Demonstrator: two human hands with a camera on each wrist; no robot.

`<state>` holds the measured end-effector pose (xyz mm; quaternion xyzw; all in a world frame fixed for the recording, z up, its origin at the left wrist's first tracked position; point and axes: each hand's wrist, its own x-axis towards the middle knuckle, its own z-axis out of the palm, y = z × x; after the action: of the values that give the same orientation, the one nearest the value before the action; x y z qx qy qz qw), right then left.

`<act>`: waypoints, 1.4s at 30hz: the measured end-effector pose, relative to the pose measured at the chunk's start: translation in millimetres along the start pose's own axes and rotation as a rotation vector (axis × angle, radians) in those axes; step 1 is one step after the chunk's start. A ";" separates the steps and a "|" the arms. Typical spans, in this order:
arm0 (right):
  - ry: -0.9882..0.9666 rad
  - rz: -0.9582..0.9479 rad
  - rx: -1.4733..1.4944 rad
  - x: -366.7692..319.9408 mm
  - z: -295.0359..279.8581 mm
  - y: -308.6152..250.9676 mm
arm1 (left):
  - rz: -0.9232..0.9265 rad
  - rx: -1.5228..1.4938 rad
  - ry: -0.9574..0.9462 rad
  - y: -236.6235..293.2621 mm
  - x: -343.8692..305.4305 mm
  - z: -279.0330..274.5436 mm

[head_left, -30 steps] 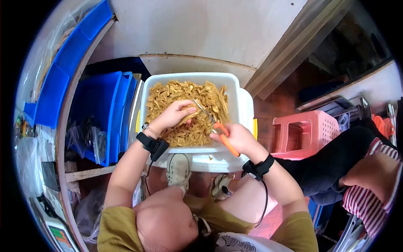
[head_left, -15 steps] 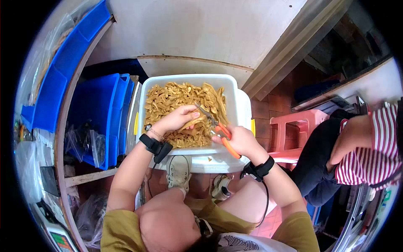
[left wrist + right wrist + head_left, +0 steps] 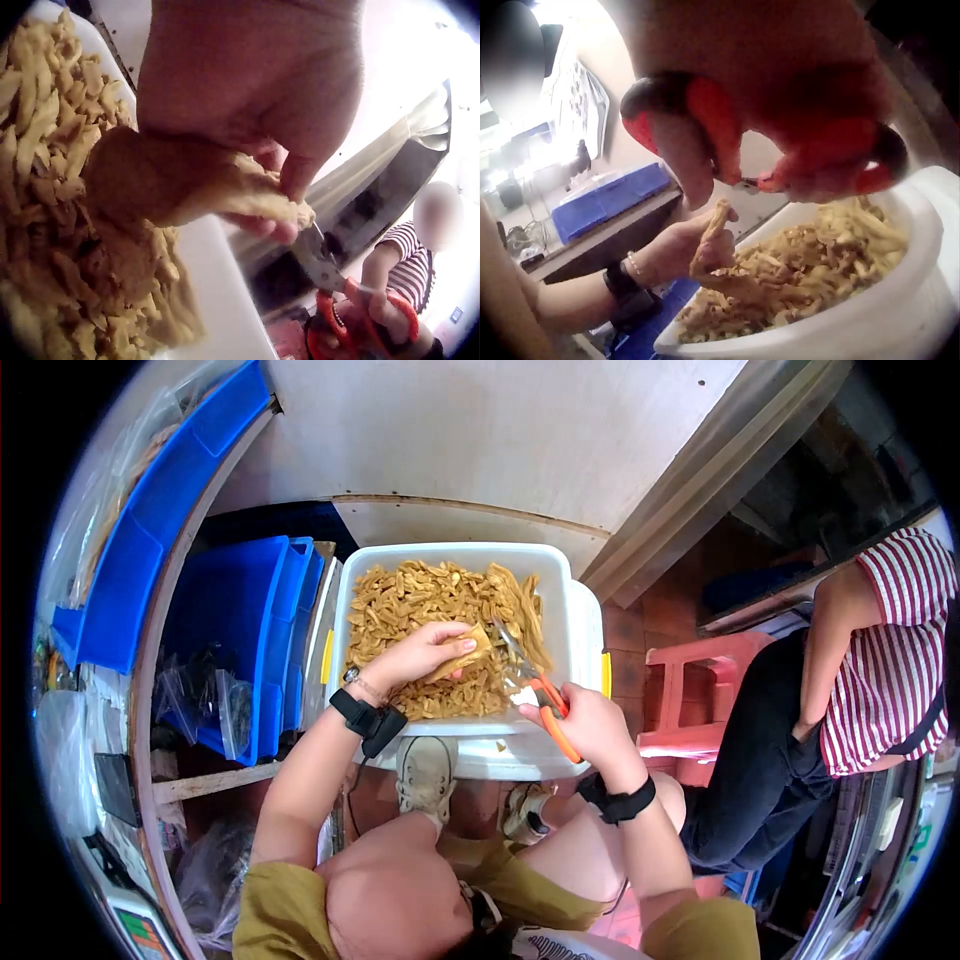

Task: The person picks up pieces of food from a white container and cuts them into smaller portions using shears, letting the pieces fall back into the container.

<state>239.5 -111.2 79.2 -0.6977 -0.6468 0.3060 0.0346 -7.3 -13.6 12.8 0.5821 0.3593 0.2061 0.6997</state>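
A long, soft tan-brown strip [image 3: 187, 180] hangs from my left hand [image 3: 425, 652], pinched between thumb and fingers near one end. My right hand [image 3: 597, 732] grips a pair of scissors [image 3: 556, 734] with orange handles, fingers through the loops. In the head view its metal blades point up and left, tips close beside the strip's end; the handles stand apart. Below both hands, a white tub [image 3: 562, 585] holds a heap of short tan-brown pieces [image 3: 415, 600]. Longer uncut-looking strips [image 3: 528, 610] lie along the tub's right side.
Blue bins [image 3: 225, 630] stand on a shelf to the left, with another blue tray [image 3: 150, 540] above. A pink stool [image 3: 690, 690] is on the right, beside a person in a striped top [image 3: 900, 650]. A pale wall [image 3: 480, 440] rises behind the tub.
My right hand has drawn the scissors down and to the right, the blades now farther out at the strip's end. The person in stripes has come further into view and straightened up.
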 end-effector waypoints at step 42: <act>-0.026 -0.127 0.188 27.6 17.0 1.2 | 0.136 0.043 0.166 10.8 8.1 -8.0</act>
<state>231.9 -91.8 54.3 -0.6452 -0.6585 0.3713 0.1108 -6.6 0.0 20.5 0.6008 0.3802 0.2928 0.6394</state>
